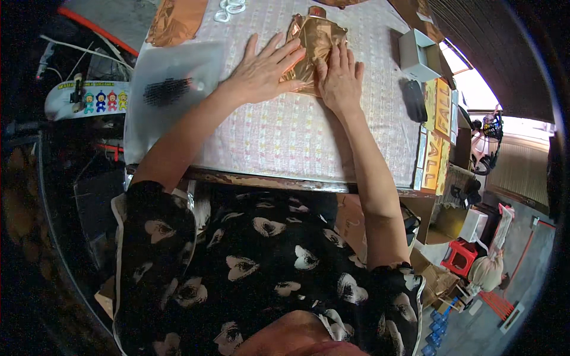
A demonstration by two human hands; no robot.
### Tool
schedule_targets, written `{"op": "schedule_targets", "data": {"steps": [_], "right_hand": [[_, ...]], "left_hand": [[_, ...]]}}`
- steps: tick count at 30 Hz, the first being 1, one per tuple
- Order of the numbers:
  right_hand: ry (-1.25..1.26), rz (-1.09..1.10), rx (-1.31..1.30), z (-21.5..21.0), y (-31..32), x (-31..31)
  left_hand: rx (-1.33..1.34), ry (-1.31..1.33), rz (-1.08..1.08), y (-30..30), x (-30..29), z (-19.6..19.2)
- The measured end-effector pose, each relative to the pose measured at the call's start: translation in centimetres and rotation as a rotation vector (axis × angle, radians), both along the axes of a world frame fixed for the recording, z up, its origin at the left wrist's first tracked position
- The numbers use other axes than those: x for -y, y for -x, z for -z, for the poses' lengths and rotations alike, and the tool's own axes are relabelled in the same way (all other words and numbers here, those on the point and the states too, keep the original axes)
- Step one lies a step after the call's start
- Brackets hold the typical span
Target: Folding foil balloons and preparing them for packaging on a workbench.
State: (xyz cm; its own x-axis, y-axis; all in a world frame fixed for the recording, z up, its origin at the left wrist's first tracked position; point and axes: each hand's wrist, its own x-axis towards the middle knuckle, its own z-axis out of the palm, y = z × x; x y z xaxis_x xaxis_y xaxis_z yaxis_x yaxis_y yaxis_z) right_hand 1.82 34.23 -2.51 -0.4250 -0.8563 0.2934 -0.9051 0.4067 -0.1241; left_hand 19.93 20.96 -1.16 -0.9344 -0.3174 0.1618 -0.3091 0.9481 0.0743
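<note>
Gold foil packet [314, 44] under flat fingers [279, 50]

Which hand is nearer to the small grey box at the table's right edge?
Right. The right hand presses the gold foil sheet, just left of the grey box. The left hand lies flat farther left, its fingers on the foil's left edge.

A table [297, 142] covered with a pale patterned cloth fills the middle, its worn wooden edge [267, 180] showing along the near side. To the right, a grey floor [510, 285] holds a red plastic stool [458, 256], a tied sack [487, 270] and cardboard boxes [436, 279]. Bright daylight comes through an opening [475, 89] at the upper right, under a dark ribbed ceiling [493, 41].
</note>
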Motion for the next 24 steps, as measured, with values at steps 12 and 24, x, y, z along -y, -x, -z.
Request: {"op": "schedule_targets", "data": {"steps": [12, 24], "right_hand": [[0.195, -0.084, 0.393, -0.4, 14.8, 6.8], [0.137, 0.014, 1.144, -4.0, 12.1, 7.2]], "left_hand": [[-0.030, -0.032, 0.020, 0.1, 0.0, -0.2], [-0.046, -0.022, 0.019, 0.3, -0.1, -0.6]]}}
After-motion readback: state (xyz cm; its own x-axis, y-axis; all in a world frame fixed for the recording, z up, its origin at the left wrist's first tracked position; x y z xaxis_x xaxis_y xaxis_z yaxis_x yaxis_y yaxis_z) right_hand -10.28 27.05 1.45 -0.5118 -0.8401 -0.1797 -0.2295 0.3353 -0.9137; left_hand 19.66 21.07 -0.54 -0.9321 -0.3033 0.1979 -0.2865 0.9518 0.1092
